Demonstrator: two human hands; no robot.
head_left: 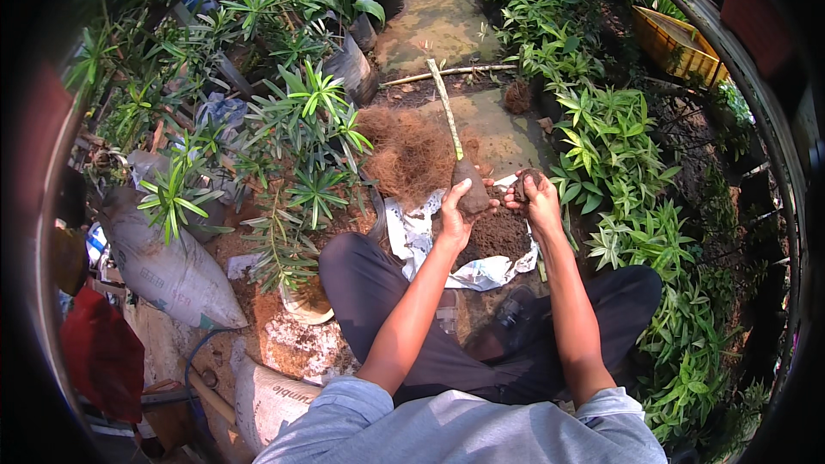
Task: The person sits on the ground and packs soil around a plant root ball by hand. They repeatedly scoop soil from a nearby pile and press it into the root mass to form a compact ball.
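Note:
My left hand (454, 216) is closed around a lump of dark moist soil (473, 195) packed about the lower end of a plant cutting (445, 105). The cutting's pale green, leafless stem points up and away from me, tilted a little left. Close by on the right, my right hand (542, 208) grips a smaller clump of soil (527, 181), apart from the lump. Below both hands, a heap of loose dark soil (503, 239) lies on a crumpled white sheet (409, 242) between my knees. Brown coconut fibre (402, 153) is piled just beyond the sheet.
Leafy plants (314, 103) crowd the left side, and a green row (632, 163) lines the right. Filled sacks (176, 271) lean at the left. A thin stick (447, 74) crosses the concrete path (430, 0) ahead. At the far right sits a yellow crate (679, 47).

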